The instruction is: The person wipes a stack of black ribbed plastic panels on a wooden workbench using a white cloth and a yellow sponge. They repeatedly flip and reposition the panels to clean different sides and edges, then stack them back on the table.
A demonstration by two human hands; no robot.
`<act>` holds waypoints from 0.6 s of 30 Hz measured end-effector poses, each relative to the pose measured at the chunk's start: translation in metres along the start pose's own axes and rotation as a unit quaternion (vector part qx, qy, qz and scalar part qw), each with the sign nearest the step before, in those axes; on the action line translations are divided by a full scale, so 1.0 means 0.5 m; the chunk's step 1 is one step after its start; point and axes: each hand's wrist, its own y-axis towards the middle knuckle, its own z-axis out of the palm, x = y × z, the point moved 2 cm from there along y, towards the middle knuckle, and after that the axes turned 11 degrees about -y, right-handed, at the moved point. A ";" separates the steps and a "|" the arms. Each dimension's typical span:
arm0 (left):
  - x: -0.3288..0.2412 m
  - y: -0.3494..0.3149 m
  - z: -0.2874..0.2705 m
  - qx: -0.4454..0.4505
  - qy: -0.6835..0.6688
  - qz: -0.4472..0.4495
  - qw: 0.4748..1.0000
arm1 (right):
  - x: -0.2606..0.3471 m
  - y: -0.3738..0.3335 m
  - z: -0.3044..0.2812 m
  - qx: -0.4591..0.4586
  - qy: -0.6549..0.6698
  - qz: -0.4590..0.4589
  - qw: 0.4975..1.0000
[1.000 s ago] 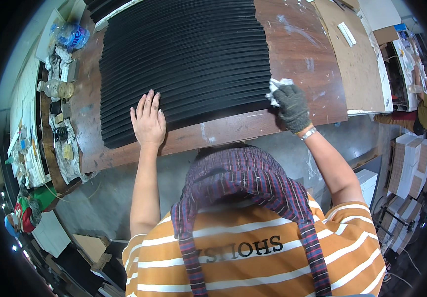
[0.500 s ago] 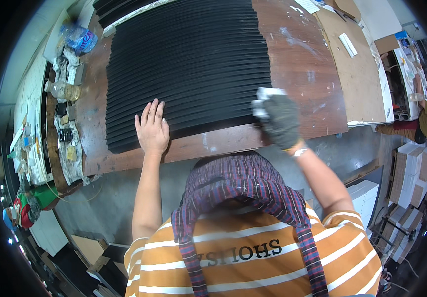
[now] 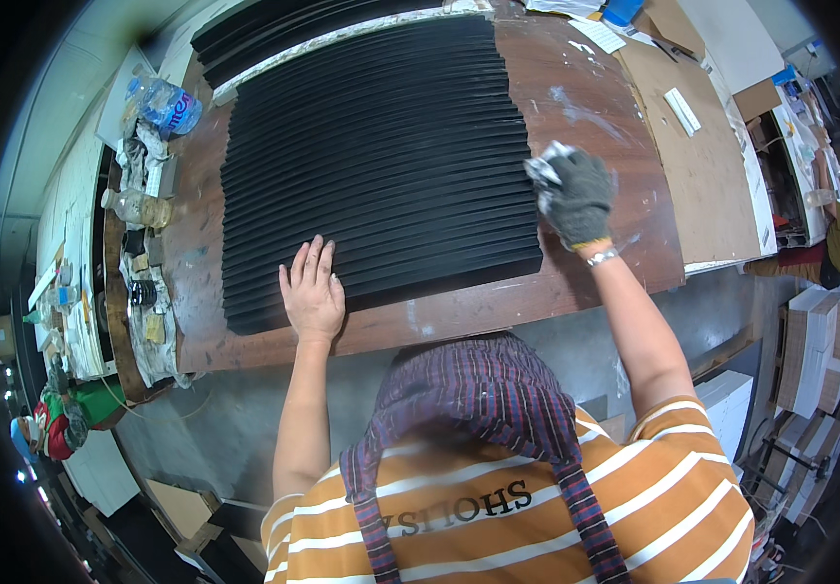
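Note:
A wide block of black ridged strips [image 3: 381,156], packed side by side, lies on the brown wooden table [image 3: 595,117]. My bare left hand [image 3: 315,297] rests flat on its near edge, left of the middle, fingers stretched out. In a dark grey work glove, my right hand [image 3: 580,200] is closed around a crumpled white rag [image 3: 548,164]. Hand and rag are at the right ends of the strips, partly over the table. From this view I cannot tell whether the rag touches the strips.
Beyond the block, a white-smeared bar [image 3: 342,44] separates it from more black strips [image 3: 284,34]. Along the left side stand a clear bottle with a blue label [image 3: 172,107] and a smaller bottle [image 3: 138,207]. A brown board [image 3: 702,165] adjoins the right side. People work at both far sides.
My right hand has moved with the rag from the near right corner, up and outward along the right edge. The left hand still lies on the near edge; the whole view has shifted slightly.

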 end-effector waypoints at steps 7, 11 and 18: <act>-0.005 0.004 -0.008 0.013 0.006 0.003 1.000 | 0.282 0.067 0.104 0.025 0.082 -0.247 0.965; -0.002 0.001 -0.001 0.010 -0.004 0.001 1.000 | 0.058 0.031 0.109 0.007 0.102 -0.135 0.986; -0.014 0.006 -0.016 0.023 -0.008 -0.020 1.000 | -0.116 0.050 0.016 -0.113 -0.072 -0.025 0.991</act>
